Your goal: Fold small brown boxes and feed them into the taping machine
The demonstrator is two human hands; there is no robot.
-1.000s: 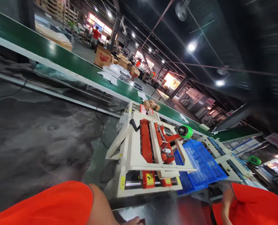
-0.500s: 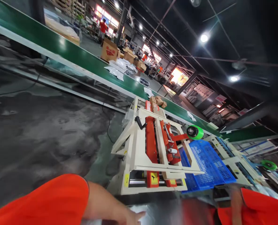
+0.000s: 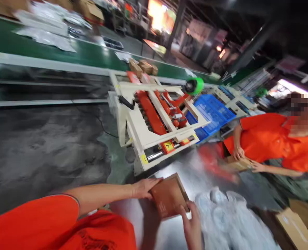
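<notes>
A small brown cardboard box [image 3: 169, 197] lies at a slant over the shiny metal table [image 3: 169, 236], between my two hands. My left hand [image 3: 145, 188] grips its left upper corner, fingers along the edge. At the lower right corner my right hand [image 3: 191, 224] holds it, thumb on the brown face and fingers at the side. Just right of that hand is a heap of clear plastic-wrapped items [image 3: 229, 218], whose contents I cannot make out.
Beyond the table stands a cream and orange carton-sealing machine [image 3: 154, 114] with a green tape roll [image 3: 195, 85]. A blue crate [image 3: 213, 111] lies beside it. On the right a co-worker [image 3: 276, 139] handles another box [image 3: 237, 163]. A green conveyor [image 3: 91, 57] runs behind.
The view has swung down and to the right, bringing the table, box and co-worker into sight. My left hand, earlier at the bottom edge, now shows on the box, as does my right.
</notes>
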